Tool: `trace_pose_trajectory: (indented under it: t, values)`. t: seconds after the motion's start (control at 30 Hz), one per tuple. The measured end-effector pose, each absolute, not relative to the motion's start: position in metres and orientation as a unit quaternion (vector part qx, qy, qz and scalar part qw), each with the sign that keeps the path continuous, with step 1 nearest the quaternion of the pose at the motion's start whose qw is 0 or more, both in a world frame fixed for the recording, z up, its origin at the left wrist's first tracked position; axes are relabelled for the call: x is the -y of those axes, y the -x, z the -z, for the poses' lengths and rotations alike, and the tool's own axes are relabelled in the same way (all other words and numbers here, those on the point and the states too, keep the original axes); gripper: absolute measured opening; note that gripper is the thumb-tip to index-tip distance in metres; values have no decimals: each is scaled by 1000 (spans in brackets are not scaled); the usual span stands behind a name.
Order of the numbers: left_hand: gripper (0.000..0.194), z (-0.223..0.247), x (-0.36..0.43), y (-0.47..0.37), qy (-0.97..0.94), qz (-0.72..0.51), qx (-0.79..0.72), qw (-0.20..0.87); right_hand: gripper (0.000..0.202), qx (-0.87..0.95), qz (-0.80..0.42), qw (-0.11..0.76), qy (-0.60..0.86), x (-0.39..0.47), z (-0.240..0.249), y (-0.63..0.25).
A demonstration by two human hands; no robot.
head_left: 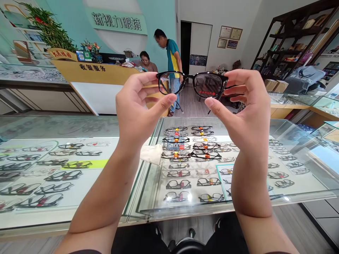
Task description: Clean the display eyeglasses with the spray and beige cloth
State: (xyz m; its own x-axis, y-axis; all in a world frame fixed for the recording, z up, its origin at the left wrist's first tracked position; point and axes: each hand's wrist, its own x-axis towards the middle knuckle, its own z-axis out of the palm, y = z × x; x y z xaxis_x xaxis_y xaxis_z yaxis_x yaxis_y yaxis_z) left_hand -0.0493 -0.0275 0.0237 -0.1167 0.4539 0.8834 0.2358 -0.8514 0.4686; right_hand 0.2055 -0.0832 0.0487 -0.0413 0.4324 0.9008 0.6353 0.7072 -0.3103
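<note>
A pair of black-framed eyeglasses (189, 76) is held up level above the glass counter, lenses facing me. My left hand (141, 102) pinches the left end of the frame, thumb below and fingers behind. At the opposite end, my right hand (243, 100) grips the frame the same way. Red lettering marks the right lens. Both temple arms stretch away from me, their tips showing under the lenses. Beneath my hands, rows of eyeglasses (178, 184) lie in the display case. A white cloth (151, 153) rests on the counter near my left forearm.
The glass display case (148, 214) spans the front, with more eyeglasses (63, 175) on the left. Behind it stand a cashier desk (92, 93), a seated person (147, 63) and a standing person (173, 60). Dark shelves (288, 46) line the right wall.
</note>
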Motion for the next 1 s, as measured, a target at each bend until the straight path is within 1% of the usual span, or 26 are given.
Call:
trace_pose_trajectory:
  t: [0.13,0.27,0.43,0.6,0.7,0.8,1.0]
  values:
    - [69,-24,25,49,-668,-685,-278,89,43,716,94,573,387,86,-49,-205]
    - [68,-22,25,49,-665,-683,-293,75,42,715,103,569,392,85,-49,-206]
    - [69,-16,28,46,-669,-678,-304,-5,43,719,82,565,396,84,-48,-208]
    - [67,-15,34,38,-651,-682,-321,-87,56,722,57,541,427,81,-45,-211]
    - [67,-17,38,34,-640,-680,-341,-113,57,725,43,531,436,79,-44,-212]
    - [67,-18,40,32,-640,-674,-353,-109,55,727,37,522,445,78,-44,-211]
    - [62,-17,40,31,-633,-703,-320,-52,51,726,31,536,429,76,-44,-212]
